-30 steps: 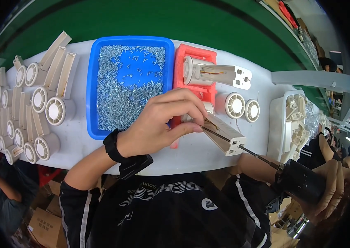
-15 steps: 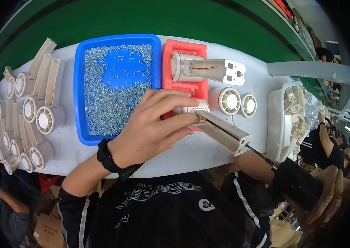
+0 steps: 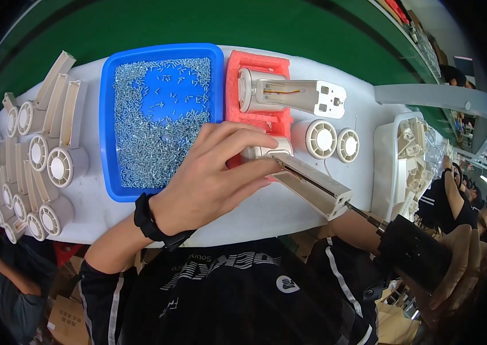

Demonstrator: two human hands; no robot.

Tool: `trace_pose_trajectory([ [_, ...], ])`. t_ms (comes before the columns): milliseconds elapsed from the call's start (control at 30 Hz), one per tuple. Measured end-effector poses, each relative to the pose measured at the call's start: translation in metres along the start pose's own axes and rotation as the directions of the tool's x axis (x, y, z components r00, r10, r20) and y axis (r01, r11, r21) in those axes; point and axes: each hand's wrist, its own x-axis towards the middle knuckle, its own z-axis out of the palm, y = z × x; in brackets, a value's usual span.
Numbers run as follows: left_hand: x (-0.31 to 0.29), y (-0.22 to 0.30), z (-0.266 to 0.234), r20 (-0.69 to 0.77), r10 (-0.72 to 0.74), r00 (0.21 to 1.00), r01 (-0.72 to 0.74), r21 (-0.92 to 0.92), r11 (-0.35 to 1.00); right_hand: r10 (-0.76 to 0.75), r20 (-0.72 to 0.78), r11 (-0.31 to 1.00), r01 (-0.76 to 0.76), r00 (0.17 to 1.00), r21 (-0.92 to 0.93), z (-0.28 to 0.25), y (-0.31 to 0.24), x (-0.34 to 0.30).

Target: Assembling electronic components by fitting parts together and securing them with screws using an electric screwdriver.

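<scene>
My left hand holds a white plastic housing shaped like a hair dryer, thumb and fingers closed at its round end. This end rests in a red foam holder, partly hidden under the hand. The housing's open, hollow handle slants toward the lower right. My right hand, at the right rim, grips a black electric screwdriver. Its long bit enters the handle's outer end and runs along inside toward the left fingers. The bit's tip and any screw there cannot be made out.
A blue tray of loose screws stands left of the foam. A second housing lies in the foam's far slot, beside two round vented parts. Several housings stand at left. A white bin of plastic parts is at right.
A little less of the screwdriver's bit shows between the handle's end and the chuck. My left hand keeps its hold on the housing. The whole view has shifted slightly.
</scene>
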Motion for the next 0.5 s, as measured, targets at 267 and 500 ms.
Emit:
trace_pose_trajectory([
  [267, -0.0001, -0.0009, -0.0001, -0.003, 0.005, 1.0, -0.005, -0.001, 1.0, 0.027, -0.001, 0.999, -0.027, 1.0, -0.042, -0.0015, -0.0042, 0.0008],
  [500, 0.0, -0.0007, 0.0006, -0.01, 0.016, 1.0, -0.016, -0.009, 1.0, 0.039, 0.004, 0.999, -0.039, 0.999, 0.034, -0.003, -0.0052, 0.0009],
])
